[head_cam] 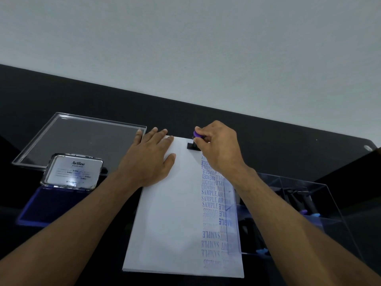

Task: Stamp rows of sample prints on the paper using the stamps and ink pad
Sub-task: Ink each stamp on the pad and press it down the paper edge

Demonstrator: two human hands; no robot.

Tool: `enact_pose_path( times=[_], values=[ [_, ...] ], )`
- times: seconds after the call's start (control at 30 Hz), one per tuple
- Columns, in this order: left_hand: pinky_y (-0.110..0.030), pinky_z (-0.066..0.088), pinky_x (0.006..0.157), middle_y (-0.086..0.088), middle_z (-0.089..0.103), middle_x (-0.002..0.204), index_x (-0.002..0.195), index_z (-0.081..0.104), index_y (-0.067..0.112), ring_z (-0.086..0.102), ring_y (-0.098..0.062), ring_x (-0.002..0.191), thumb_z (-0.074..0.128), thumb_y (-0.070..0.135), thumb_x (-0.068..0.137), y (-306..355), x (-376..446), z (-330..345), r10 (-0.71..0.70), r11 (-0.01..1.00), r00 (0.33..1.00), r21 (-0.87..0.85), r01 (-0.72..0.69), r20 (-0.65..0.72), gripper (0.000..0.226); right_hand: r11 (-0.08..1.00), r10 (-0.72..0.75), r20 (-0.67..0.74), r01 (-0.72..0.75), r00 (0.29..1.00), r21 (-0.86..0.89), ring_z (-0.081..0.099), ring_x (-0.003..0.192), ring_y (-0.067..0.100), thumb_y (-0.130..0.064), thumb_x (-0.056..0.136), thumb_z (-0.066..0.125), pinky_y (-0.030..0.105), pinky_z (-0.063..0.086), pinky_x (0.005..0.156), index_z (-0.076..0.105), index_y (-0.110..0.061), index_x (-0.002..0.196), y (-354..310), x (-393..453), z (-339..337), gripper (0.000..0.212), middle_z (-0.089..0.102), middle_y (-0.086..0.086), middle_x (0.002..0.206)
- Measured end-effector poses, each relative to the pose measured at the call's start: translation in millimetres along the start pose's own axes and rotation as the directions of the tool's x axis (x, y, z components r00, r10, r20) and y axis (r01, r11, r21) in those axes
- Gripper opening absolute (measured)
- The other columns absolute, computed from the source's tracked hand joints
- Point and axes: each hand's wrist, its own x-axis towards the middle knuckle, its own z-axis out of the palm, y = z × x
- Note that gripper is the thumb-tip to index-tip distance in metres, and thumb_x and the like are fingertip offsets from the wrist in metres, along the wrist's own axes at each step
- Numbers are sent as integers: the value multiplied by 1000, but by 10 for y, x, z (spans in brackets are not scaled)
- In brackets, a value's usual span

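Left hand lies flat, fingers spread, on the paper's far-left corner, likely to stop it sliding. Right hand pinches the purple-knobbed stamp, base down at the far edge, starting a new column. Paper sits mid-worktop; blue prints crowd its right side. Ink pad lies open, near left.

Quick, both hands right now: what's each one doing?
Left hand: open, flat on the paper.
Right hand: gripping the stamp, pressed on the paper.
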Motion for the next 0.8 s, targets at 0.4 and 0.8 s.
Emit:
enact_pose_path(
  times=[0.4, 0.8],
  values=[
    [-54, 6, 125, -1, 19, 167, 157, 27, 23, 9, -23, 155, 16, 57, 93, 15, -17, -26, 5, 1000, 1000, -12, -5, -4, 74, 999, 3, 12, -3, 1000, -34, 60, 87, 8, -27, 94, 63, 22, 53, 83, 71, -14, 116, 3, 42, 23, 26, 66, 1, 103],
    [-53, 6, 125, -1, 19, 166, 157, 26, 24, 9, -22, 155, 15, 57, 93, 12, -16, -7, -1, 1000, 1000, -2, 1, -6, 73, 998, 48, 10, -47, 999, -46, 58, 84, 8, -27, 94, 64, 16, 47, 79, 73, -15, 112, -9, 71, 40, 23, 64, -2, 100]
  ],
)
